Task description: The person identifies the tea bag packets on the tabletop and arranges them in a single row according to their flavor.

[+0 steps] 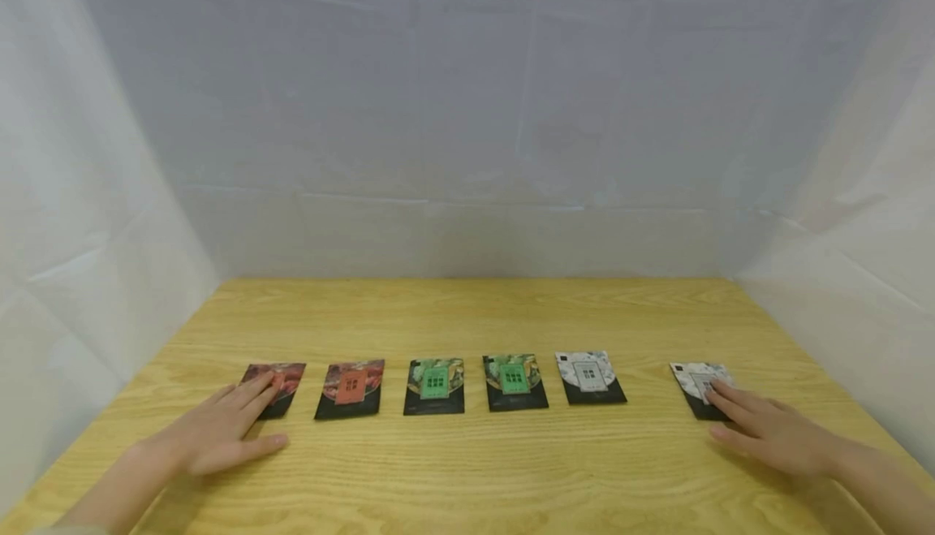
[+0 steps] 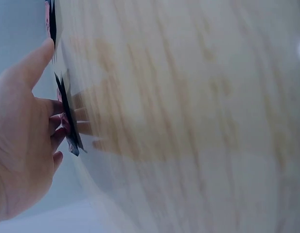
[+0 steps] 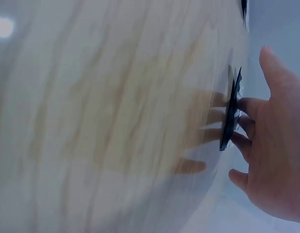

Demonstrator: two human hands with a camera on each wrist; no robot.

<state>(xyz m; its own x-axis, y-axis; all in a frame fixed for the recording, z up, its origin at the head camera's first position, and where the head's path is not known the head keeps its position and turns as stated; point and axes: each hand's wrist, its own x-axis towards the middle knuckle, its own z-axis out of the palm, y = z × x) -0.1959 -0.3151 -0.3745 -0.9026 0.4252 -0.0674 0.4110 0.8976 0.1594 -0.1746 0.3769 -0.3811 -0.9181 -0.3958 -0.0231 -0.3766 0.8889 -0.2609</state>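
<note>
At the left end of a row of flat packets, my left hand rests its fingertips on a red and black packet, thumb spread to the side. The left wrist view shows the fingers of the left hand touching the top of that packet. My right hand lays its fingers over a white and black packet at the far right. In the right wrist view, the right hand has its fingertips on this packet. Both hands have extended fingers and cover part of the packets.
Between the hands lie another red packet, a green packet, a second green packet and another white packet. The wooden table is enclosed by white sheeting at the back and sides.
</note>
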